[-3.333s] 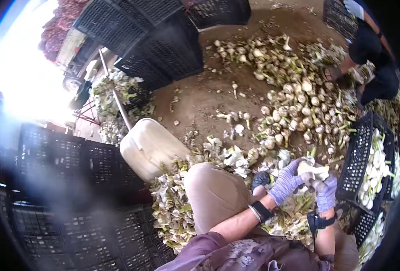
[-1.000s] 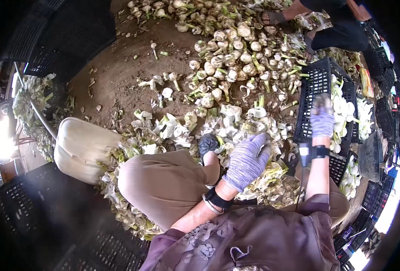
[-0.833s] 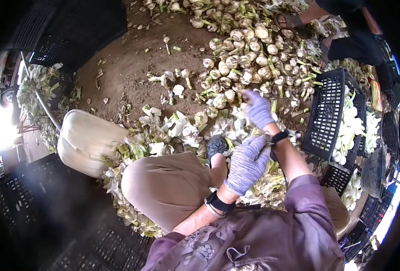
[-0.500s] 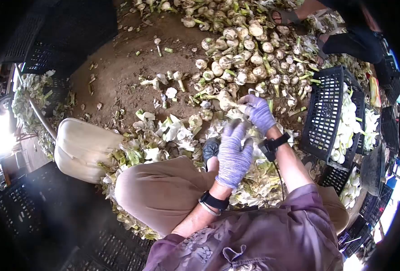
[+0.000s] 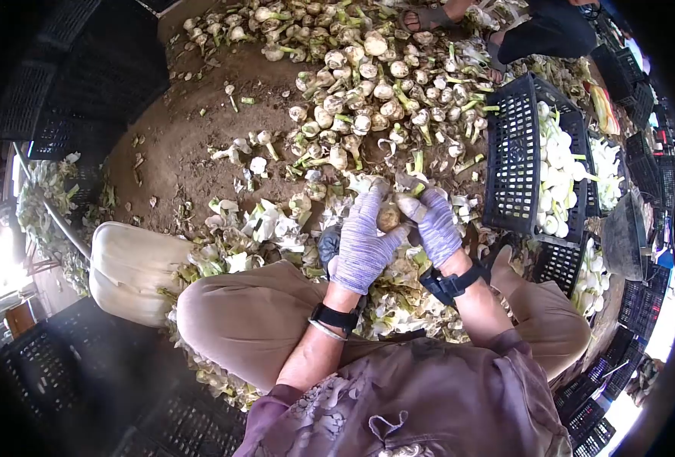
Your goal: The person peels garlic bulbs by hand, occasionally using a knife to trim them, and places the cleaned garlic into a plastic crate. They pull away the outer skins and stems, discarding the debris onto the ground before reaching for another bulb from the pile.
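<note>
A: What takes up most of the ground?

B: A big heap of untrimmed bulbs (image 5: 368, 84) with green stalks, spread over the dirt from about eleven to one o'clock. Nearer, a drift of pale peelings (image 5: 261, 228) lies around the person's knees, from nine o'clock through the centre.

A: And the containers?

B: A black crate (image 5: 514, 164) at two to three o'clock, tilted, with white cleaned bulbs (image 5: 558, 167) inside. More black crates are stacked along the left edge at nine to ten. A cream-coloured container (image 5: 128, 270) lies on its side at eight o'clock, touching the peelings.

A: Anyone else there?

B: At one o'clock, a co-worker's sandalled foot (image 5: 421, 17) and a dark-clothed leg, right at the edge of the heap.

A: Now the hands?

B: Both wear purple knit gloves and meet just above centre. The left hand (image 5: 360, 240) cups a single bulb (image 5: 388, 217) from the eleven o'clock side, fingers curled round it. The right hand (image 5: 438, 228) is just beside it at one o'clock, fingers bent, the thumb against the bulb's top.

A: So where is that bulb?

B: Between the two palms, held above the peelings, near the crate's lower corner
</note>
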A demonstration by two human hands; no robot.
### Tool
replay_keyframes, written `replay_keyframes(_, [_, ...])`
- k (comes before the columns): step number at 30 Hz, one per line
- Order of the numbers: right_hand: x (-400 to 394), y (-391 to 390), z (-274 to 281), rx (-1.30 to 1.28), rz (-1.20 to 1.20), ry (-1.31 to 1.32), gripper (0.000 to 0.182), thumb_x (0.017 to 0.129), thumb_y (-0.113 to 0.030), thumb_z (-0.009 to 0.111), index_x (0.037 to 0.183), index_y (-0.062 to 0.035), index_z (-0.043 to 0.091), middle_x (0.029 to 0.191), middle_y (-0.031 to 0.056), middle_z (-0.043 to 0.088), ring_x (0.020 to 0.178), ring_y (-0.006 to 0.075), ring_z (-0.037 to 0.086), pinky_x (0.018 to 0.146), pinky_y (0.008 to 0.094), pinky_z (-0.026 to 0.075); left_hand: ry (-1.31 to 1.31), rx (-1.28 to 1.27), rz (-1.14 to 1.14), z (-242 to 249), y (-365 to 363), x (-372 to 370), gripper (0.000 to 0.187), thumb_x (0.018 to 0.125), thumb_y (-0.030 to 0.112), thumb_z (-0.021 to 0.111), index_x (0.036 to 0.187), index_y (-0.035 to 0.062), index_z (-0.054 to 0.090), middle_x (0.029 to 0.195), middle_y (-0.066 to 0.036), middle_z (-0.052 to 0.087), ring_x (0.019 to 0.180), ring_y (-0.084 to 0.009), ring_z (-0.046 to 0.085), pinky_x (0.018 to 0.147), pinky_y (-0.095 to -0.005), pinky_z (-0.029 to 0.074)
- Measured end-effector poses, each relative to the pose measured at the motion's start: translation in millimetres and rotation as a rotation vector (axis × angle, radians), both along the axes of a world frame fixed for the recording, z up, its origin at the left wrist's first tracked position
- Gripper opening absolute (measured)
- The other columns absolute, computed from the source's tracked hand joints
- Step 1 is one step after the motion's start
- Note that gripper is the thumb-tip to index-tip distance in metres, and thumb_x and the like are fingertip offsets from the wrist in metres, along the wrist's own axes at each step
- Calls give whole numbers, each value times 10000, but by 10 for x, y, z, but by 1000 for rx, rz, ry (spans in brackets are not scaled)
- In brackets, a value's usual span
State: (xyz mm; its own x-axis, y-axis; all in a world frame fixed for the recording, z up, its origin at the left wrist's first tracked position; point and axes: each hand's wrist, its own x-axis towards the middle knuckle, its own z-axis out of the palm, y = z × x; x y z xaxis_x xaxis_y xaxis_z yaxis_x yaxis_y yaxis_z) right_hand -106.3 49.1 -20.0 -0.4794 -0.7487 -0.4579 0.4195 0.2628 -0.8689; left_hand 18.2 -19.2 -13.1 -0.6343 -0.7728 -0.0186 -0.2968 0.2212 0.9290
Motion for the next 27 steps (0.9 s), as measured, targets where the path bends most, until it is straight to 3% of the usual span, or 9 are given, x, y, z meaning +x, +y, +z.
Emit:
replay_keyframes(5, [18, 90, 60, 49, -75, -127, 359, 814, -135, 654, 1154, -57, 566, 896, 16, 649, 725, 82, 593, 596, 196, 474, -28, -305, -90, -4, 67, -5, 627, 631, 172, 795, 1171, 17, 516, 1040, -168, 580, 917, -327, 566, 814, -383, 457])
replay_keyframes(12, [33, 133, 174, -70, -122, -218, 343, 801, -72, 629, 1140, -56, 581, 860, 9, 653, 669, 75, 599, 527, 184, 472, -43, -497, -88, 33, 134, 22, 625, 631, 171, 802, 1171, 29, 522, 1031, -149, 597, 897, -290, 587, 798, -354, 473])
replay_keyframes(14, [0, 220, 198, -77, -38, -106, 323, 788, -42, 608, 1111, -49, 598, 868, 23, 656, 684, 88, 612, 568, 197, 492, 22, -14, -31, 104, 137, 34, 638, 640, 177, 813, 1184, 25, 516, 1055, -115, 607, 931, -233, 600, 806, -306, 483])
replay_keyframes(16, [-53, 274, 168, -114, -12, -122, 317, 778, -37, 599, 1095, -48, 606, 852, 32, 652, 713, 110, 624, 632, 219, 506, 612, 731, 66, 127, 146, 37, 645, 679, 157, 799, 1213, 8, 468, 1018, -93, 612, 895, -196, 615, 761, -293, 519])
replay_keyframes(18, [-47, 283, 339, -253, 67, -118, 326, 773, -26, 605, 1098, -51, 603, 847, 26, 643, 714, 111, 617, 646, 225, 507, 662, 1051, 111, 133, 114, 90, 532, 758, 192, 733, 1181, 5, 469, 980, -104, 615, 832, -196, 628, 628, -304, 543])
replay_keyframes(19, [-60, 288, 333, -196, 129, 158, 344, 771, -19, 613, 1114, -45, 594, 887, 24, 642, 741, 97, 608, 665, 223, 502, 714, 1142, 105, 84, 111, 102, 466, 790, 216, 694, 1152, 10, 486, 956, -103, 619, 800, -198, 631, 569, -303, 532])
replay_keyframes(22, [-74, 294, 328, -113, 253, 470, 364, 771, -19, 626, 1132, -45, 585, 919, 19, 641, 772, 86, 597, 683, 229, 498, 782, 1284, 134, 17, 123, 118, 391, 837, 273, 636, 1104, 11, 519, 900, -106, 630, 730, -211, 638, 494, -288, 506])
replay_keyframes(26, [1, 251, 337, -168, 111, 88, 369, 790, -79, 656, 1146, -29, 575, 932, 15, 640, 824, 87, 582, 742, 234, 481, 768, 1306, 154, -25, 99, 105, 405, 855, 290, 619, 1112, -6, 517, 912, -97, 622, 731, -193, 633, 524, -278, 516])
replay_keyframes(27, [21, 250, 331, -147, 91, 50, 394, 777, -72, 677, 1153, -18, 569, 948, 15, 640, 851, 86, 576, 763, 230, 474, 733, 1161, 146, -16, 124, 87, 421, 854, 277, 624, 1135, -14, 505, 931, -92, 613, 736, -181, 627, 545, -274, 521])
